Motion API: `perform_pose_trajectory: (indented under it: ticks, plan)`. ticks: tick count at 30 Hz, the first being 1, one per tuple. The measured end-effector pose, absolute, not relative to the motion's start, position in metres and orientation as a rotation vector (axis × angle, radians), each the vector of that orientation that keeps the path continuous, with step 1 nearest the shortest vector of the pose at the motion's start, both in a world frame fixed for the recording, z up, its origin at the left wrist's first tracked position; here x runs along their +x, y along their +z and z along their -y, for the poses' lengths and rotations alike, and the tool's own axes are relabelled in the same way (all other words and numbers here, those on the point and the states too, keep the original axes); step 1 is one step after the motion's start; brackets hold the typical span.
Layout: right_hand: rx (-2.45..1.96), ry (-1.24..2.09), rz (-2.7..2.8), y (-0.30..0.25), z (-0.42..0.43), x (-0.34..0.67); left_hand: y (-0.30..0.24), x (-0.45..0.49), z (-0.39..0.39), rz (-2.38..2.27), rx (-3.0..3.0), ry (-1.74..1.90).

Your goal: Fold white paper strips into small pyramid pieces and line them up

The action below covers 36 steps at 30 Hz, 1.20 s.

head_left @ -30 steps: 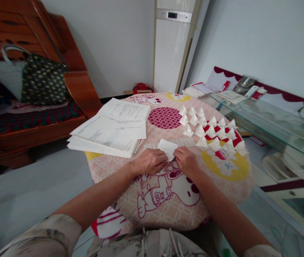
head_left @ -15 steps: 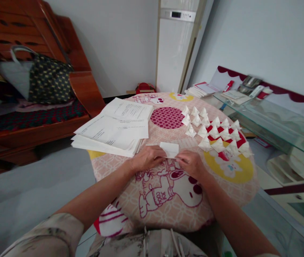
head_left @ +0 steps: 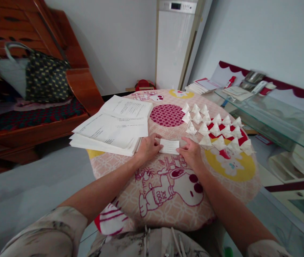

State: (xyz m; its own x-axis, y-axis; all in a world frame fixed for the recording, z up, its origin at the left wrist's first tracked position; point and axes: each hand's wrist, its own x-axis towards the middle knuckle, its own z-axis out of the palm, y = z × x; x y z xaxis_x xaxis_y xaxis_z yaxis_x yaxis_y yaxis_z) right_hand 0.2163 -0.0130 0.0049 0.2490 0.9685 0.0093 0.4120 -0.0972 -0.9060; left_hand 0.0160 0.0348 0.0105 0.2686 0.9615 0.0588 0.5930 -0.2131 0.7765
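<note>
A small folded piece of white paper (head_left: pixel 169 146) with faint printed lines lies on the patterned tablecloth (head_left: pixel 165 217) in front of me. My left hand (head_left: pixel 149 147) pinches its left edge between thumb and fingers. At the right edge, my right hand (head_left: pixel 191 151) grips the lower corner with thumb and forefinger. To the left rests a thick stack of printed sheets (head_left: pixel 111 130), close to my left hand. Several folded paper pyramids (head_left: pixel 216 130) stand in rows to the right, beyond my right hand.
A glass-topped cabinet (head_left: pixel 272 107) with a metal bowl, a red tube and papers stands along the right wall. At left is a wooden bench (head_left: pixel 80 85) bearing a black patterned bag (head_left: pixel 47 76). A tall white air conditioner (head_left: pixel 172 46) rises behind the table.
Both hands have shifted from the paper's near edge to its left and right sides. The paper now lies flatter, showing faint lines. The view has tilted slightly down.
</note>
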Motion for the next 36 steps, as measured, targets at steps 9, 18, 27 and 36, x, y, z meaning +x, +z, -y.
perform_pose_trajectory:
  ticks: [9, 18, 27, 36]
  plan:
    - [-1.775, 0.755, 1.341, 0.0099, 0.0162, 0.2128, 0.0117, 0.0201, -0.0348, -1.491, 1.986, 0.699]
    - [-1.778, 0.676, 1.421, 0.0067, 0.0174, 0.2142, 0.0091, 0.0196, -0.0367, -1.474, 1.953, 0.706]
    - [-1.782, 0.641, 1.471, 0.0052, 0.0184, 0.2144, 0.0106, 0.02, -0.038, -1.462, 1.868, 0.686]
    - [-1.784, 0.591, 1.49, 0.0036, 0.0167, 0.2151, 0.0075, 0.0198, -0.0405, -1.469, 1.881, 0.679]
